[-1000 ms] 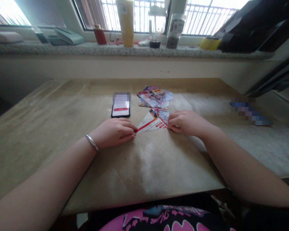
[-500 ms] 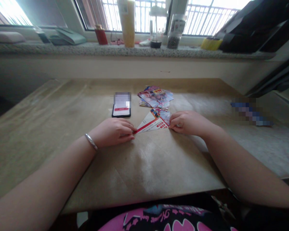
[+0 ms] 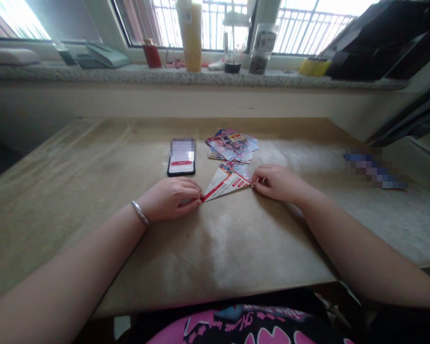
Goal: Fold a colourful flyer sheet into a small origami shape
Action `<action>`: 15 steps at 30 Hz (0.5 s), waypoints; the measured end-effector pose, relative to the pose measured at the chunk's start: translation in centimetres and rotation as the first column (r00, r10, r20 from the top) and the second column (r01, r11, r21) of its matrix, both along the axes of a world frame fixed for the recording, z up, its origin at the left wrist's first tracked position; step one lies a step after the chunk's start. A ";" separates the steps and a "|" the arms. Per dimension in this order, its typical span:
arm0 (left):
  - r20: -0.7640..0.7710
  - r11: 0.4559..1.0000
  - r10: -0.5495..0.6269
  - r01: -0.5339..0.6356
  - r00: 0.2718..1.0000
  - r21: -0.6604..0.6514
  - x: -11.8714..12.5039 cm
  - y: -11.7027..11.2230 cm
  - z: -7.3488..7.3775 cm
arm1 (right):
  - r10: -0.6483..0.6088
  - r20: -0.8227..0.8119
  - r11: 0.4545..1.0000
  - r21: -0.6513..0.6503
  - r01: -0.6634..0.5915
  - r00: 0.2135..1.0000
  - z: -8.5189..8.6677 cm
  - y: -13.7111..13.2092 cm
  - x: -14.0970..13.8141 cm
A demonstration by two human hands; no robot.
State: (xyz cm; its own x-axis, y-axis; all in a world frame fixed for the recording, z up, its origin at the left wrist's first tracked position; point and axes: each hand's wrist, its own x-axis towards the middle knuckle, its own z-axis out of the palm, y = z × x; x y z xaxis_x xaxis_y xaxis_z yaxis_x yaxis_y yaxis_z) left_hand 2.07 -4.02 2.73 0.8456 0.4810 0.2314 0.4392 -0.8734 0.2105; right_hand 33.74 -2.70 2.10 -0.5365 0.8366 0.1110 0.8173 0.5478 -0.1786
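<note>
A folded printed paper [image 3: 226, 183], white with red and blue print, lies as a narrow triangle on the brown paper-covered table [image 3: 208, 248]. My left hand [image 3: 172, 197], with a silver bracelet on the wrist, pinches its pointed left tip with closed fingers. My right hand [image 3: 277, 182] has its fingers closed on the paper's right end, pressing it to the table. Just behind the folded paper lies a small pile of colourful printed sheets [image 3: 232, 145].
A black phone [image 3: 181, 159] with a lit screen lies left of the pile. A blurred blue object [image 3: 374, 167] rests at the table's right side. The stone windowsill [image 3: 186, 76] behind holds a yellow bottle [image 3: 192, 34], a red cup [image 3: 153, 53], jars and a black case.
Both hands keep their hold on the folded paper. The right hand has slid slightly to the right, and the paper lies flatter and narrower than before.
</note>
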 end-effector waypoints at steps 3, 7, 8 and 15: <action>0.038 0.999 0.024 -0.022 0.999 -0.045 0.2 -0.1 -0.1 | -0.008 -0.020 0.999 0.040 0.009 1.000 -0.5 -0.2 -1.0; 0.064 0.994 0.045 -0.038 0.997 -0.100 0.5 -0.1 -0.4 | -0.050 -0.063 0.994 0.093 0.056 0.997 -1.2 -0.2 -2.1; 0.062 0.994 0.046 -0.039 0.997 -0.106 0.5 0.0 -0.6 | -0.054 -0.084 0.994 0.089 0.062 0.995 -1.3 -0.1 -2.3; 0.045 0.997 0.072 -0.072 0.996 0.007 0.5 0.8 -1.8 | 0.025 -0.292 1.000 0.020 -0.020 0.956 -2.1 0.5 -2.5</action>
